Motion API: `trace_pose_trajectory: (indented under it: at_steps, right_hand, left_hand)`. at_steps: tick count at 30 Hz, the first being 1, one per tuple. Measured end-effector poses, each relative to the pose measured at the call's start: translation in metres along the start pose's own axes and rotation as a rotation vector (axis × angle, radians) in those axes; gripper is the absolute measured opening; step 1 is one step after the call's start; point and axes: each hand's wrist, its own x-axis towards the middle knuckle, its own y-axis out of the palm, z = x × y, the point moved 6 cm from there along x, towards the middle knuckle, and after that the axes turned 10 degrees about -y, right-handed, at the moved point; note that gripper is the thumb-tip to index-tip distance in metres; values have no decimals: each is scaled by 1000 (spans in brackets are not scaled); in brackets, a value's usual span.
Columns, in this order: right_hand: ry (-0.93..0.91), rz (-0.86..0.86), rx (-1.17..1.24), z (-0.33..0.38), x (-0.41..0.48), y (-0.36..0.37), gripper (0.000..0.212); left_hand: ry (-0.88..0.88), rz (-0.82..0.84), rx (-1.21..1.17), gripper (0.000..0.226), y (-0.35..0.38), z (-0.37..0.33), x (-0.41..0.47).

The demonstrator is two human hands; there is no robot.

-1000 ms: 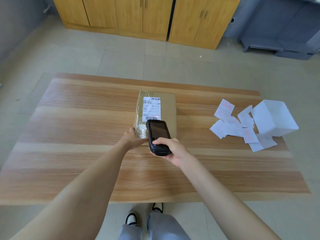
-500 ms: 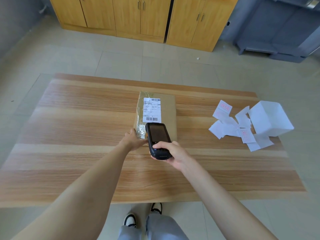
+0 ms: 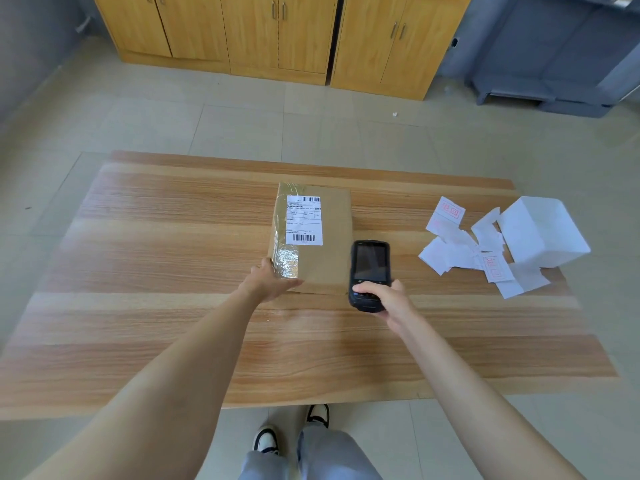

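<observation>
Right hand (image 3: 388,301) gripping black handheld scanner (image 3: 370,268), thumb on keypad, now sitting just off near right corner of flat brown paper parcel (image 3: 325,237). Half second ago, scanner hovering over parcel's near edge, below white shipping label (image 3: 304,220). Judging scan finished.

Parcel lying unmoved at centre of wooden desk (image 3: 138,271). Left hand (image 3: 268,284) staying at parcel's near left corner, fingers straight along near edge, steadying.
</observation>
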Motion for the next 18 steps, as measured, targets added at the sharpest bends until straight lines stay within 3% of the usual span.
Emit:
trace_pose_trajectory:
  at_steps: [9,18]
  right_hand:
    - [104,-127,-210,-47,21,-82,77]
    - [175,-144,-215,-83,11,-102,65]
  left_hand:
    - [-4,-17,-23,95,2,1,5]
    - [-10,-22,10,95,3,3,10]
